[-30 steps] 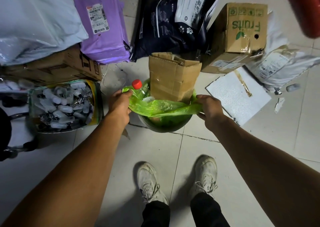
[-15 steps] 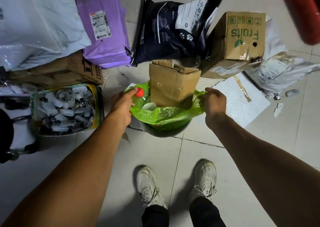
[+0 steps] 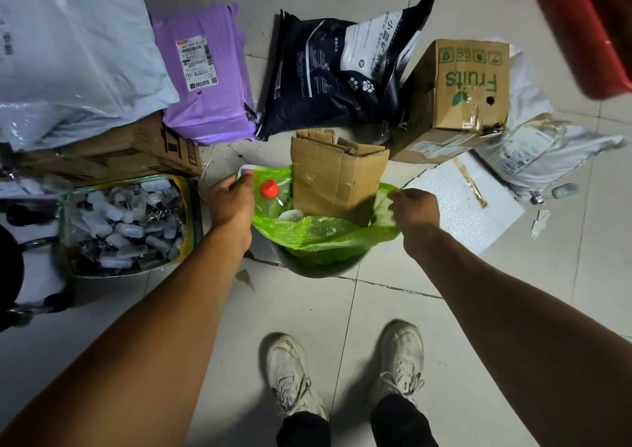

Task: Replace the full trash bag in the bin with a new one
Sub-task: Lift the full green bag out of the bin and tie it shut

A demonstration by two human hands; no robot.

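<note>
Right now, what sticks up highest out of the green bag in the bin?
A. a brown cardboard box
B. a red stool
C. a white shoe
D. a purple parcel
A: the cardboard box stands upright in the green bag, rising above the red-capped bottle beside it, while the left hand and right hand grip the bag's edge.

Our arms reach forward and down; our left hand (image 3: 229, 200) and right hand (image 3: 415, 209) both curled, pinching bag rim (image 3: 328, 233).
</note>
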